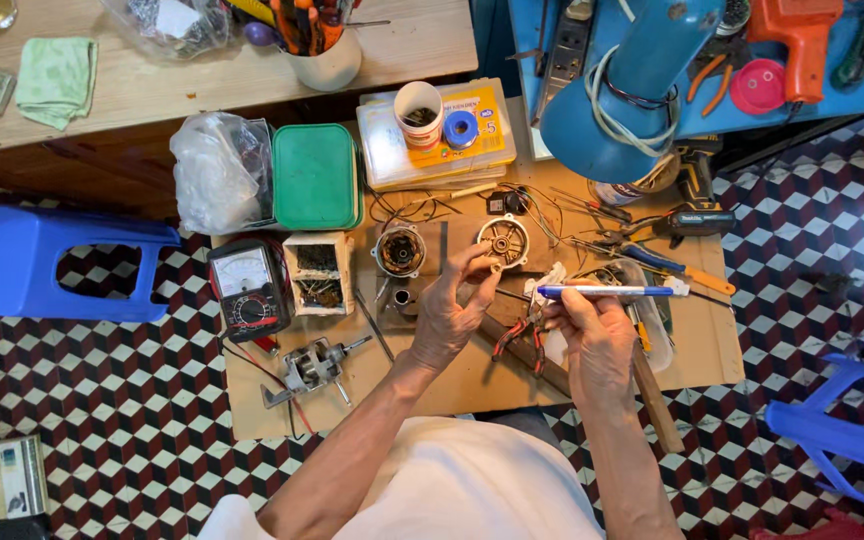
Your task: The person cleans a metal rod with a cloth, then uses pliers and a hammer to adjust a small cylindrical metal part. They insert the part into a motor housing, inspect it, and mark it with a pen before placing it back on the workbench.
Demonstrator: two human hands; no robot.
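low brown cardboard-topped work board (472,385) crowded edge to edge – bare patches only near the front edge, by the wrists. left hand (449,312) has fingers curled, tips pinching the rim of a round silver metal motor end cap (503,240), held just above the board's middle. right hand (595,335) fingers pressed together around a blue-and-white pen-shaped tool (607,291), lying level, tip pointing toward the cap, not touching it. red-handled pliers (518,335) lie between the hands. floor is a red-black-white cube-pattern tile (132,440); blue plastic stools (22,255) either side leave narrow room. small open cardboard box (318,272) holds dark screws (too small to be sure); white plastic cup (418,113) holds dark bits; green-lidded plastic box (315,177) shut – black analog multimeter (247,290) at left.
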